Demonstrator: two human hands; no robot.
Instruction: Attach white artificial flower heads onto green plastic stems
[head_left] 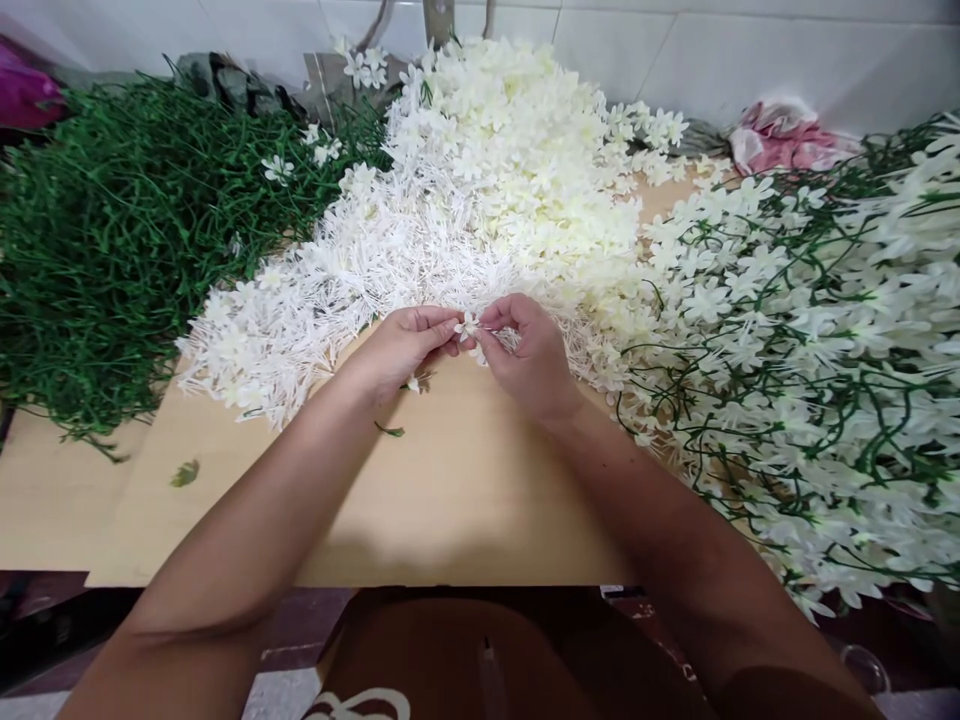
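Note:
A small white artificial flower (468, 326) is held between my two hands over the near edge of the flower piles. My left hand (417, 345) pinches it from the left with thumb and fingers. From the right, my right hand (529, 350) has its thumb and forefinger closed at the flower's other side; the exact part it grips is too small to make out. Just beyond both hands lies a heap of thin white stamen-like pieces (420, 240). Behind it rises a pile of cream-white flower heads (532, 150).
Green plastic stems (135, 220) are heaped at the left. Assembled white flowers on green stems (810, 380) cover the right side. A stem scrap (390, 430) and a small leaf (184, 473) lie on the wooden table (465, 500). A tiled wall (720, 60) stands behind.

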